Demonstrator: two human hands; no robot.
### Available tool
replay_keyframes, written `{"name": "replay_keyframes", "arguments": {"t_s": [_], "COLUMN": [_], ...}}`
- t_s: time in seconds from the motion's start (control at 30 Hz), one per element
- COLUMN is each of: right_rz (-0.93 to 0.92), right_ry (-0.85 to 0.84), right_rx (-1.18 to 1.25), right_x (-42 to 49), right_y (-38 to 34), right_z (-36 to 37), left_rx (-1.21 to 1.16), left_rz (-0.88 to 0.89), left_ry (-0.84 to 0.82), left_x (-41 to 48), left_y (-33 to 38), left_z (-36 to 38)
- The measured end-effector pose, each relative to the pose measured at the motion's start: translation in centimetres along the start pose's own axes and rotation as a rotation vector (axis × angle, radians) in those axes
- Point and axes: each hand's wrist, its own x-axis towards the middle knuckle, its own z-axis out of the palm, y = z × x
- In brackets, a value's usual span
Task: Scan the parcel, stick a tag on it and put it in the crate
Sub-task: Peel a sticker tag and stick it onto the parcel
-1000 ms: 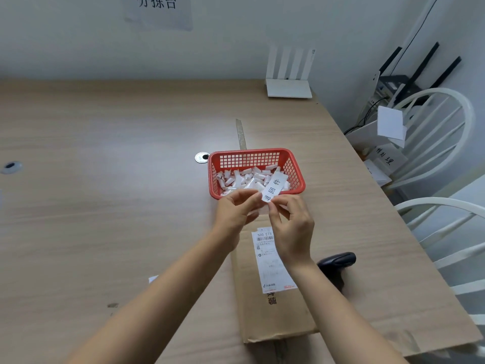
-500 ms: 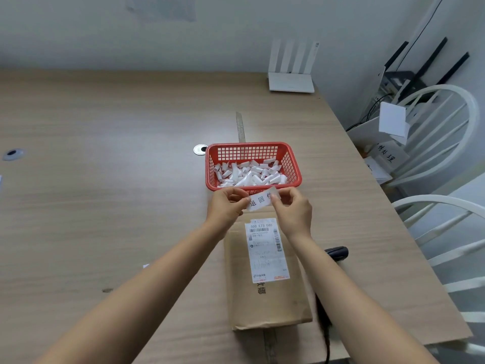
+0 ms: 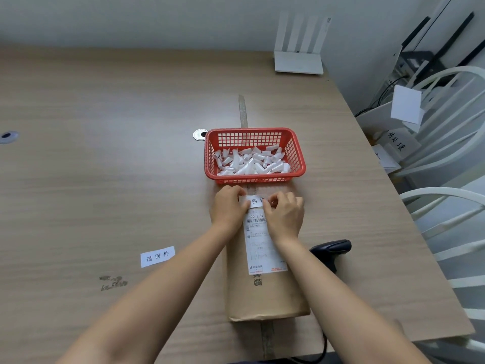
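A long brown paper parcel lies on the wooden table in front of me, with a white shipping label on its top. A small white tag with printed characters sits at the parcel's far end, just above the label. My left hand pinches the tag's left end and my right hand its right end, both low against the parcel. A black handheld scanner lies on the table to the parcel's right. No crate is visible.
A red plastic basket full of white tags stands just beyond my hands. A loose tag lies on the table to the left. A white router is at the back, white chairs past the table's right edge.
Both hands have lowered the tag from just in front of the basket down onto the parcel's far end. The view has tilted down, and a loose tag now shows on the left.
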Motion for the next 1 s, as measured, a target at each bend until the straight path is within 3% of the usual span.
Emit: {"name": "replay_keyframes", "arguments": {"t_s": [0.23, 0.33, 0.6, 0.87, 1.0], "right_rz": [0.165, 0.146, 0.033, -0.087, -0.057], "right_ry": [-0.011, -0.049, -0.300, -0.686, -0.706], "right_rx": [0.050, 0.109, 0.264, 0.085, 0.086], "right_x": [0.3, 0.1, -3.0, -6.2, -7.6], "right_y": [0.6, 1.2, 4.2, 5.7, 5.6], "right_z": [-0.8, -1.3, -3.9, -6.7, -7.1], "left_rx": [0.111, 0.063, -0.087, -0.154, -0.179], "left_rz": [-0.083, -0.083, 0.040, 0.107, 0.030], "left_ry": [0.091, 0.060, -0.096, -0.346, -0.462], "left_x": [-0.8, -1.3, -4.9, -9.5, -11.5], "left_y": [-1.6, -2.5, -3.9, -4.8, -5.6], "left_z": [-0.1, -0.7, -1.9, -2.0, -1.4]}}
